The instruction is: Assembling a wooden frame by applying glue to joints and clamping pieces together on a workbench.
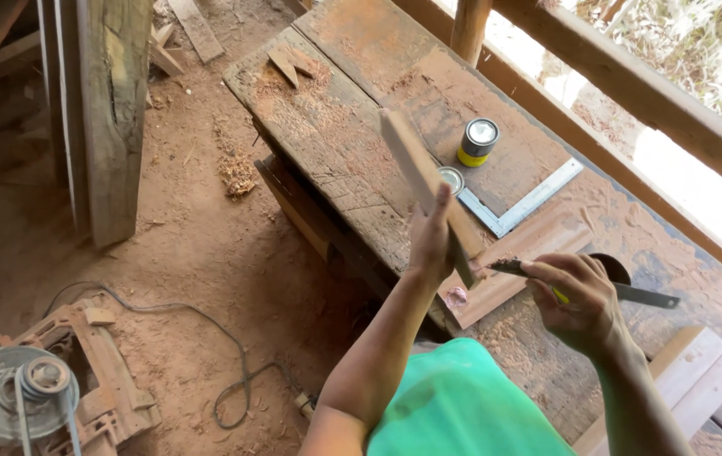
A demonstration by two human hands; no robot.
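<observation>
my left hand [430,241] is wrapped around a narrow wooden strip [423,177], fingers shut on its lower part, holding it tilted so it runs up and away from me over the workbench [336,135]. my right hand [579,300] is closed around a small dark-tipped tool [509,267] with a bit of yellow showing in the grip; its tip sits right at the lower end of the strip, looks like touching but can't tell for sure. both hands are above the near edge of the bench, near each other. on the bench behind the strip: a metal square [530,201] lying flat, a small can with a yellow band [478,142] standing upright with no lid on, and its round lid [451,179] lying just beside the square. a dark flat blade [644,295] sticks out from behind my right hand. sawdust all over the bench and the dirt floor [200,253]. a black cable [226,355] snakes on the floor, machine with a pulley wheel [15,393] at lower left. pale planks [699,376] at lower right.
</observation>
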